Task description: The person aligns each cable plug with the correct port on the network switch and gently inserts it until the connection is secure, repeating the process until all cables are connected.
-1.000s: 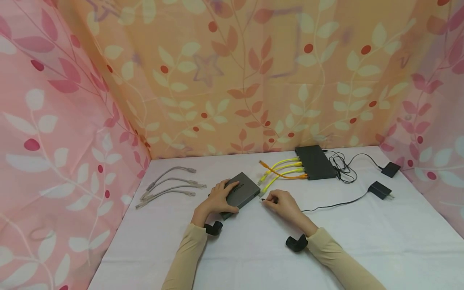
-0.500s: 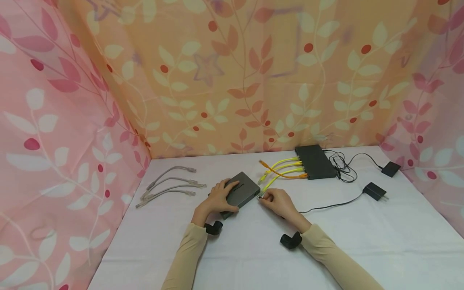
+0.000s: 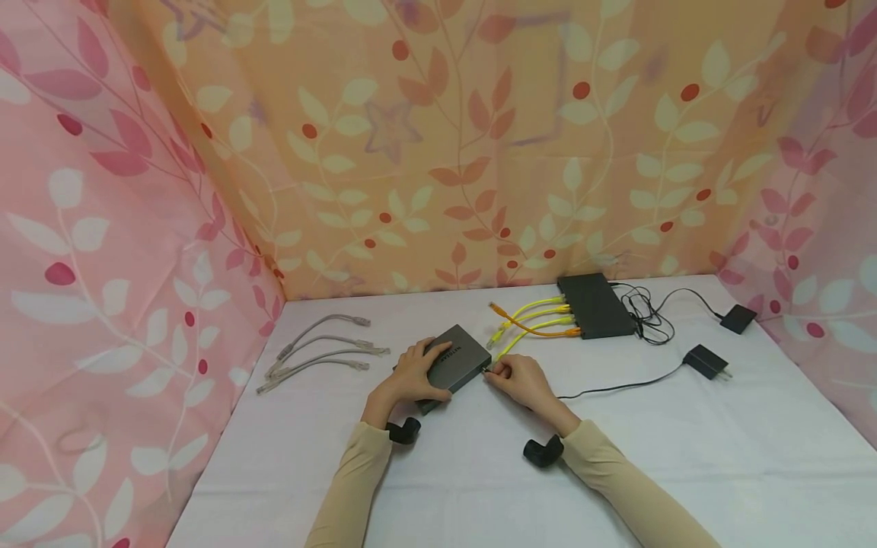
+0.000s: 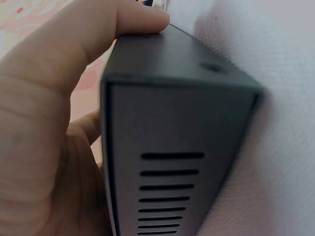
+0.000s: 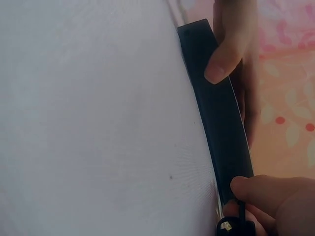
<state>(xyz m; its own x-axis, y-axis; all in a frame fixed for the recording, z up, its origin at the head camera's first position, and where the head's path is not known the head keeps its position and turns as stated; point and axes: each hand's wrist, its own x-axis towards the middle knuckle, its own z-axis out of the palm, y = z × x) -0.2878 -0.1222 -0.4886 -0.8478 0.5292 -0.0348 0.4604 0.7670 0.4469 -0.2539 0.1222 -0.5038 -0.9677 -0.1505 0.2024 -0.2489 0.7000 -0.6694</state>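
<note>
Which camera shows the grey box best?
The head view: the grey box shows its lettered top, partly under the left hand. The left wrist view shows its slotted side up close; the right wrist view, one narrow side.

Box [image 3: 463, 364] between cables [image 3: 334, 353], adapters [image 3: 706, 361] right

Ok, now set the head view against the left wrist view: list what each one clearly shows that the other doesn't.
Only the head view clearly shows: the right hand, the loose gray cables, the black box and the lettering on top of the gray box.

Only the left wrist view shows: a row of slots in the gray box's end and a dark hole in an adjoining face.

Both show: the left hand gripping the gray box, the white cloth and pink patterned fabric.
</note>
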